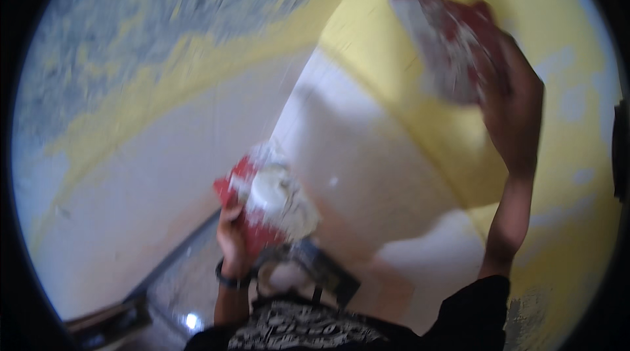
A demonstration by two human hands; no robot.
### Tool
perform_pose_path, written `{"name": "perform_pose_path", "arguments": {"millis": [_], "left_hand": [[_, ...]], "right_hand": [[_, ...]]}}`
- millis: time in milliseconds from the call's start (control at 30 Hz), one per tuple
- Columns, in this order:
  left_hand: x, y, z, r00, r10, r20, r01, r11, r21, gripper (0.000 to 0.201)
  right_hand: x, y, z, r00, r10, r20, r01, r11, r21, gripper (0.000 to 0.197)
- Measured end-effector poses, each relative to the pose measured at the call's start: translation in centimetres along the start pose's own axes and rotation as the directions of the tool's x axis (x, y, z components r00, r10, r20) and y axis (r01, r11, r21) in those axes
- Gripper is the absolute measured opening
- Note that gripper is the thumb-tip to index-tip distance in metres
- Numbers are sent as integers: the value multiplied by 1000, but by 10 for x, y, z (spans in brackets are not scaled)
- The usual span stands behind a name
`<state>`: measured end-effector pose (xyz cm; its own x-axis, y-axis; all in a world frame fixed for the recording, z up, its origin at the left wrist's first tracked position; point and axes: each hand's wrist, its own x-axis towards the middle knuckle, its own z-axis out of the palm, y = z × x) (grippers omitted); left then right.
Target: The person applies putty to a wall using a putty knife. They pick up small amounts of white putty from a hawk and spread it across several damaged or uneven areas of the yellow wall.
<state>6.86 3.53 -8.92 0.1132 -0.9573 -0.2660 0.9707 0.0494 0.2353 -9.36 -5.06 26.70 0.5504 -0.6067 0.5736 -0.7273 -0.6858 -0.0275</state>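
My right hand [517,105] is raised at the upper right, its fingers wrapped round a wide red putty spreader [453,49] with a pale, smeared blade. The blade is at the yellow wall [374,29]; whether it touches is hard to tell. Lower down, near the middle, my left hand [233,236] grips a second red spreader [262,236], held face up. A mound of white putty [269,190] lies on it, with more putty smeared toward its edges. The left wrist wears a dark band.
The left wall [164,10] is yellow with rough grey patches and meets the right wall in a corner. Both have a pale lower band [341,128]. Below my left hand is a dark-edged object [328,275], partly hidden. A brown wooden piece [108,325] lies at the lower left.
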Motion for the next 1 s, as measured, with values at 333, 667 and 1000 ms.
{"name": "perform_pose_path", "arguments": {"millis": [333, 667, 1000], "left_hand": [[-24, 33, 20, 998, -21, -66, 34, 981, 193, 25], [-21, 64, 27, 959, -284, -6, 274, 916, 292, 39], [-10, 77, 29, 918, -385, -95, 393, 853, 343, 30]], "right_hand": [[-198, 18, 103, 685, 604, 407, -618, 186, 764, 48], [-166, 37, 90, 695, 510, 506, -677, 228, 700, 47], [-167, 58, 98, 696, 316, 645, -718, 300, 629, 46]]}}
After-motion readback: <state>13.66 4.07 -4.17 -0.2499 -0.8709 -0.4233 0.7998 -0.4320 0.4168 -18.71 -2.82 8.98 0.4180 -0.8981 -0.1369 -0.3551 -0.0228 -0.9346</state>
